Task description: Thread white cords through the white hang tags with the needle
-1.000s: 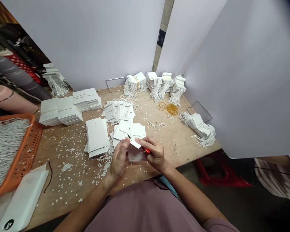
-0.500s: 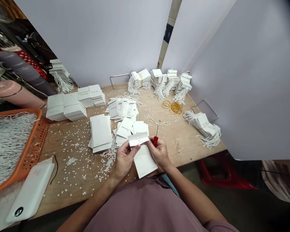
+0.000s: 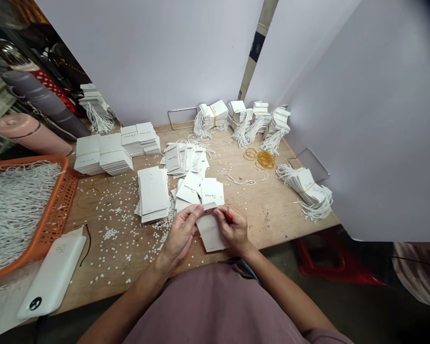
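clock centre: 1 white card (image 3: 210,235), between the 2 hands near the table's front edge; upper end bent into a flap, a small dark hole in it.

left hand (image 3: 182,231): thumb and fingers closed in a pinch on the flap's left end.

right hand (image 3: 235,228): fingers curled, thumb at the card's right edge; also gripping 1 red-handled tool (image 3: 229,217), thin tip pointing to 12 o'clock.

12 o'clock, just beyond the hands: printed cards (image 3: 189,187), loosely overlapping.

11 o'clock: spread cards with white strings (image 3: 186,159).

10 o'clock: stack of plain cards (image 3: 153,190), near; farther out, banded card stacks (image 3: 116,155).

9 o'clock: scattered white paper dots (image 3: 110,234); beyond, 1 orange basket (image 3: 65,203) filled with white strings (image 3: 19,205).

between 8 and 9 o'clock: 1 white device (image 3: 53,272).

12 to 1 o'clock, far edge: 4 strung card bundles (image 3: 218,112).

1 o'clock: loose strings (image 3: 241,181); yellow rubber bands (image 3: 265,160).

2 o'clock: 1 strung bundle (image 3: 306,187), lying tilted.

all on a wooden table (image 3: 261,205).
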The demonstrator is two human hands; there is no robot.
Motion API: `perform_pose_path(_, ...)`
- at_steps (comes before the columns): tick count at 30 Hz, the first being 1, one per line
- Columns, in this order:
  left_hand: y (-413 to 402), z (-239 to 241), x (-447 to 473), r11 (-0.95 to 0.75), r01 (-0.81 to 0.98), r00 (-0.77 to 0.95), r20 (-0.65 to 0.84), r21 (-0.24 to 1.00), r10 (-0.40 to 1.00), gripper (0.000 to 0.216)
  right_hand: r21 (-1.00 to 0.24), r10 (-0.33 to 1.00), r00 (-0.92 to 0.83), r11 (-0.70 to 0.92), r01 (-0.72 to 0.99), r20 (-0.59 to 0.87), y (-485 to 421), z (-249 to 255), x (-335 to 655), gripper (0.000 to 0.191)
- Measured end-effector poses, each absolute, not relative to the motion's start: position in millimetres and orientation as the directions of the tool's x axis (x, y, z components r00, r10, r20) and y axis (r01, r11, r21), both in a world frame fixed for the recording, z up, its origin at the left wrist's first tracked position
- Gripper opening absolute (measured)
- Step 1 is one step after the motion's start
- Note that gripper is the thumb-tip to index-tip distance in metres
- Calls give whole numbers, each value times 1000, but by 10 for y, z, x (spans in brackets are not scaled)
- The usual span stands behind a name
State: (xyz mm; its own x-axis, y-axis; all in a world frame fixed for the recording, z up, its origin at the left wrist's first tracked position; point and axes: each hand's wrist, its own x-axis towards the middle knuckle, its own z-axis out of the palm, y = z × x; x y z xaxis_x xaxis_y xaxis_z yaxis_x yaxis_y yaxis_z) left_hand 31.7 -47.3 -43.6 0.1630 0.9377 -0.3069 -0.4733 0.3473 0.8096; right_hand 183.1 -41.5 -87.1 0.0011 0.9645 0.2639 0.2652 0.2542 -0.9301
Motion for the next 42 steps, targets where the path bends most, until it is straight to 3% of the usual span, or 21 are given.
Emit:
perform_pose_path(4,-503,-508,361,325,-429,119,-304,843,945,38,-962,973,65,206,178,220,-436,-956,1856,22)
perform_pose_path(8,-554,-636,338,240,-288,76,-227,927,971,55,-855,909,-112,416,309,401,-451,-1013,1964,39)
perform_pose_path(11,-587,-696,239,79,-126,49,-73,989,996,61,-836,890,-143,456,304,433,-466,-1009,1981,31)
perform_pose_path(14,-589,-731,93,-93,109,115,80,990,990,36,-892,913,-82,408,194,400,-467,-951,1934,19)
perform_pose_path(16,-575,-747,1,-173,201,129,149,964,980,15,-934,936,-147,338,120,320,-409,-899,1926,18)
perform_pose_path(18,-562,-762,-67,-227,264,95,209,938,973,10,-955,951,-184,273,118,249,-254,-858,1957,19)
perform_pose_path(22,-572,-797,-108,-389,375,190,341,841,921,25,-845,947,-152,321,428,283,349,-814,1975,20)
perform_pose_path(26,-619,-785,-112,-521,501,223,479,691,849,33,-614,952,-303,270,742,52,986,-728,1726,51)
perform_pose_path(28,-637,-737,-149,-487,493,182,463,720,868,29,-543,937,-342,251,801,-71,1184,-684,1559,59)
perform_pose_path(30,-636,-673,-213,-373,437,86,374,818,923,24,-558,922,-372,251,791,-112,1286,-662,1432,55)
perform_pose_path(34,-558,-579,-363,3,162,-141,21,987,990,27,-649,920,-392,287,704,-20,1280,-629,1425,22)
perform_pose_path(36,-490,-568,-425,111,-6,-174,-111,994,979,38,-763,941,-327,272,587,84,1208,-542,1561,12)
perform_pose_path(39,-388,-563,-472,141,-77,-192,-153,987,969,33,-969,972,-140,207,133,188,1007,-288,1850,20)
perform_pose_path(40,-357,-555,-470,147,-70,-170,-157,987,973,32,-984,970,-180,173,32,165,910,-192,1933,22)
perform_pose_path(42,-305,-522,-438,175,-47,-87,-179,983,980,33,-997,901,-433,62,42,37,686,-40,2029,24)
